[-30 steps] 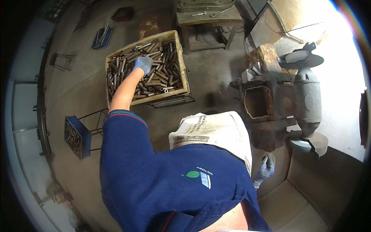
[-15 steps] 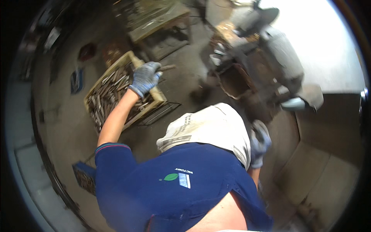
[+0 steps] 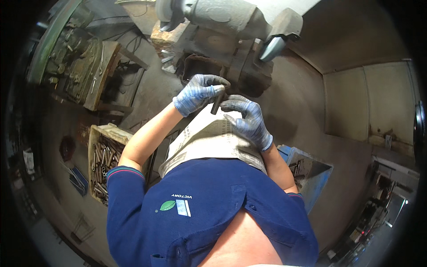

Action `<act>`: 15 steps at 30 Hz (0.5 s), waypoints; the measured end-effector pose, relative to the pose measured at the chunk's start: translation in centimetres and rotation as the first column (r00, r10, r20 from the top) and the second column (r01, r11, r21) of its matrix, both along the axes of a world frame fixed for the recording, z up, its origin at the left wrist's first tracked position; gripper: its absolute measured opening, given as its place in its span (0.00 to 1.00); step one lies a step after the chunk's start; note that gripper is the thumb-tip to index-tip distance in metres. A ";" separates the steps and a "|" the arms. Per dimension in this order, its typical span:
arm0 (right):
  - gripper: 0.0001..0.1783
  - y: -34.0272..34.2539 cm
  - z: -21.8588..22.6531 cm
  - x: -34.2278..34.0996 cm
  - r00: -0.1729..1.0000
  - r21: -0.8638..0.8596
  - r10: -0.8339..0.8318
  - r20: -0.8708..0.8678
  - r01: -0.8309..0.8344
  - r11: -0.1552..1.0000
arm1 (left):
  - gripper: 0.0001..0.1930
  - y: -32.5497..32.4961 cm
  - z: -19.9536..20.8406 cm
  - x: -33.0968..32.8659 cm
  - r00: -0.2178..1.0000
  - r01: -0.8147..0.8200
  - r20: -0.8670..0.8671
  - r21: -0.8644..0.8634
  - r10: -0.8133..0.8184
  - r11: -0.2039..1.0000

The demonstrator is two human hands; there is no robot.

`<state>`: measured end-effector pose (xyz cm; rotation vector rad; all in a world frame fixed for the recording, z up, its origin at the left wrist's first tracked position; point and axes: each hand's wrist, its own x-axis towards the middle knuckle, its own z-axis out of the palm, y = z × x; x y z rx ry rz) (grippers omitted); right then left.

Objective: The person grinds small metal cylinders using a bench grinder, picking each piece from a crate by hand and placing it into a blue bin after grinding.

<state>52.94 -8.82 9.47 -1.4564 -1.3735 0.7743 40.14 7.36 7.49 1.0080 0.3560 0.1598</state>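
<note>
My left hand (image 3: 198,94), in a blue-grey knit glove with darkened fingertips, pinches a short dark metal tube (image 3: 216,106) between thumb and fingers. The tube tilts over my lap, its lower end pointing toward me. My right hand (image 3: 249,119), gloved alike, is beside it with bent fingers spread. Its fingertips reach the tube's right side, while the thumb stands apart below. Just beyond both hands is a grey bench grinder (image 3: 222,20) on a dark, worn base (image 3: 255,73). A white printed cloth (image 3: 207,138) covers my lap.
At left on the floor, a yellowish crate (image 3: 92,140) holds many metal tubes (image 3: 104,155). A blue bin (image 3: 318,189) with some metal pieces stands by my right elbow. A worn table (image 3: 109,73) with machinery is at far left; pale panels (image 3: 347,100) line the right.
My left hand has come from above the crate to my lap, carrying the metal tube. My right hand has risen from my side to meet it. The view has turned rightward.
</note>
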 end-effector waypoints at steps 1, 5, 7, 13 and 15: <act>0.17 -0.4 0.1 0.1 0.993 -0.021 -0.024 -0.114 0.022 1.000 | 0.19 -0.7 -0.4 0.5 1.000 0.011 0.024 -0.147 -0.008 0.989; 0.16 -1.5 0.0 0.0 0.967 0.000 -0.112 -0.227 0.115 0.993 | 0.18 -3.6 -2.5 2.5 0.995 -0.007 0.091 -0.356 0.042 0.934; 0.17 -1.7 0.0 -0.6 0.977 -0.004 -0.180 -0.113 0.181 0.984 | 0.17 -3.5 -4.6 3.1 0.995 0.025 0.103 -0.364 0.014 0.931; 0.17 -2.6 -1.5 0.5 0.941 0.098 -0.329 -0.078 0.335 0.937 | 0.18 -3.5 -3.0 3.2 1.000 0.004 -0.014 -0.256 -0.007 0.967; 0.19 -2.3 -1.2 1.0 0.916 0.111 -0.390 0.090 0.380 0.918 | 0.17 -3.4 -2.8 3.2 0.999 0.018 -0.045 -0.219 -0.028 0.976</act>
